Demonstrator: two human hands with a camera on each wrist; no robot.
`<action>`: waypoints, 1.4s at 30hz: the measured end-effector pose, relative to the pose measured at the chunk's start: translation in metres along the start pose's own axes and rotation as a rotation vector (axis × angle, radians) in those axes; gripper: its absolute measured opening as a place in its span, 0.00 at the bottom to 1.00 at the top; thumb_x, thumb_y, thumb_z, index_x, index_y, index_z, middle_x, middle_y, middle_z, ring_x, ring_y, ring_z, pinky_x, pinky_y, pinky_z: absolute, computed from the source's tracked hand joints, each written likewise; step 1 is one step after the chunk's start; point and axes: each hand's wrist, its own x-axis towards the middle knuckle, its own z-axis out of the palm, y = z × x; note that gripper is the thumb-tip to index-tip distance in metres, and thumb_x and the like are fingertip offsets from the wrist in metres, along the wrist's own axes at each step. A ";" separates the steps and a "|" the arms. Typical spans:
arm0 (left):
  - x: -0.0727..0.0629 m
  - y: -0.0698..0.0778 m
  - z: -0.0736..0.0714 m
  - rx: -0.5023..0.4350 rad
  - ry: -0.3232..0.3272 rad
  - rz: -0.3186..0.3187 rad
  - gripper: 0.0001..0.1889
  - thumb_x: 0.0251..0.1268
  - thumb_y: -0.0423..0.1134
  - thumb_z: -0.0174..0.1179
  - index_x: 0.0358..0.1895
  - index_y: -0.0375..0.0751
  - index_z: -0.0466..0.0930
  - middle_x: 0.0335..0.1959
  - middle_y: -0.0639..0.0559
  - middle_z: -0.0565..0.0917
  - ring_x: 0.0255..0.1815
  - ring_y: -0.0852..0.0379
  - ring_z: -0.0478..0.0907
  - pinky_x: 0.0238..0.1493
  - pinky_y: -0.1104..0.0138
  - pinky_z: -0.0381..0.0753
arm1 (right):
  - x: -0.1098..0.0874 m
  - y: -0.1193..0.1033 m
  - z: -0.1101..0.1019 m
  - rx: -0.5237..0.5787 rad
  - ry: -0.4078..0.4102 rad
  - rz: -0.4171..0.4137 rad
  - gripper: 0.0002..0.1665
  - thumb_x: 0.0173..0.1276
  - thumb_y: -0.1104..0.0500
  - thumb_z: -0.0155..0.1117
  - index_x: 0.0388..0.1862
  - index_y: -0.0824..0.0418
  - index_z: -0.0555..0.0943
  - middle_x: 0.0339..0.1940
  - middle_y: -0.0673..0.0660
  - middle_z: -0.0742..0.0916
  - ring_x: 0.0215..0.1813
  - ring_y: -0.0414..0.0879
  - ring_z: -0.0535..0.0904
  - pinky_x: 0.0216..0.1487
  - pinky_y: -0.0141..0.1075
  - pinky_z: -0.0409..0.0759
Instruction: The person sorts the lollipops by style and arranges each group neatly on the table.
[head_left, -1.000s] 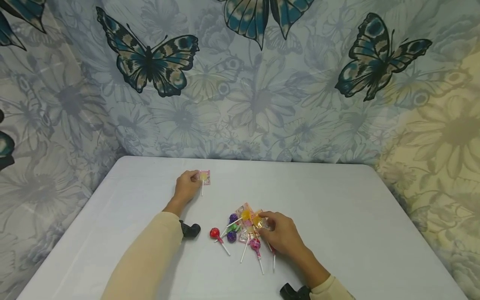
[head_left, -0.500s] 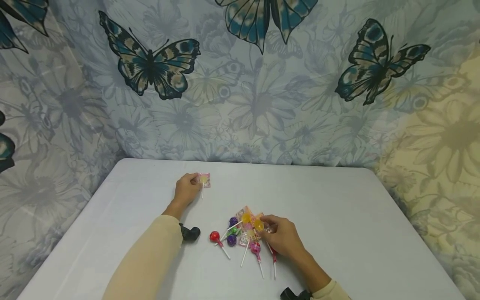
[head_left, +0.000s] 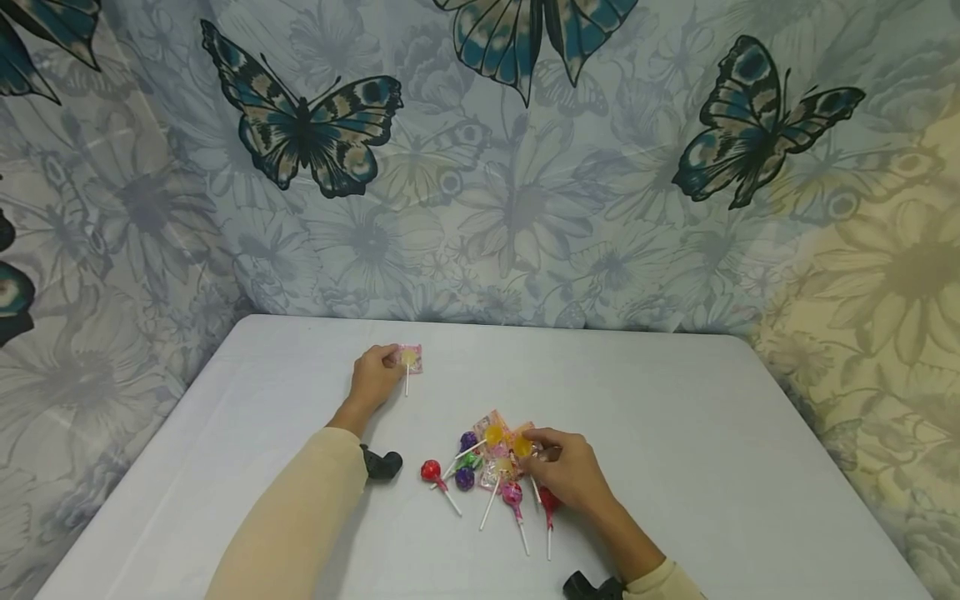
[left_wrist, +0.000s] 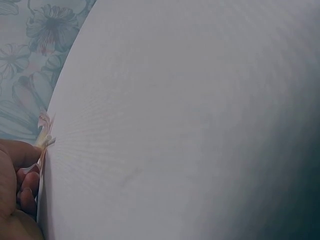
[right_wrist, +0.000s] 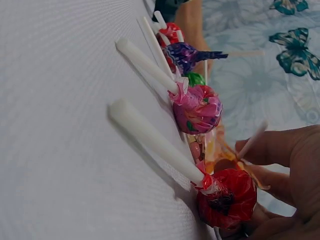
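In the head view, my left hand [head_left: 372, 379] pinches the edge of a flat lollipop [head_left: 409, 358] in a pink-printed clear wrapper, its white stick pointing toward me, on the far left part of the white table. The left wrist view catches only part of that hand [left_wrist: 17, 155] at the edge. At the pile, my right hand [head_left: 572, 471] pinches a flat yellow lollipop [head_left: 522, 444] by its orange wrapper; the right wrist view shows its stick [right_wrist: 254, 139] jutting past the fingers. Right beside this hand lie a red lollipop [right_wrist: 227, 197] and a pink one [head_left: 512, 493].
Several other lollipops form the pile: purple [head_left: 465, 478], green [head_left: 469, 460], another yellow one [head_left: 493, 434] and a pale flat one [head_left: 501, 468]. A red lollipop [head_left: 431, 472] lies at its left side. Behind the white table [head_left: 675, 417] stands a butterfly-patterned wall [head_left: 525, 200].
The right hand has shifted the yellow lollipop slightly to the right, and more of its stick and of the red lollipop now shows. The left hand holds its lollipop in the same place.
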 end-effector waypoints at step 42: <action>0.003 -0.001 -0.001 0.001 -0.010 -0.013 0.21 0.56 0.28 0.61 0.56 0.27 0.78 0.32 0.45 0.75 0.35 0.50 0.72 0.40 0.60 0.72 | 0.035 -0.058 -0.039 0.231 0.067 -0.138 0.23 0.62 0.64 0.70 0.57 0.60 0.81 0.47 0.60 0.80 0.37 0.47 0.85 0.34 0.34 0.79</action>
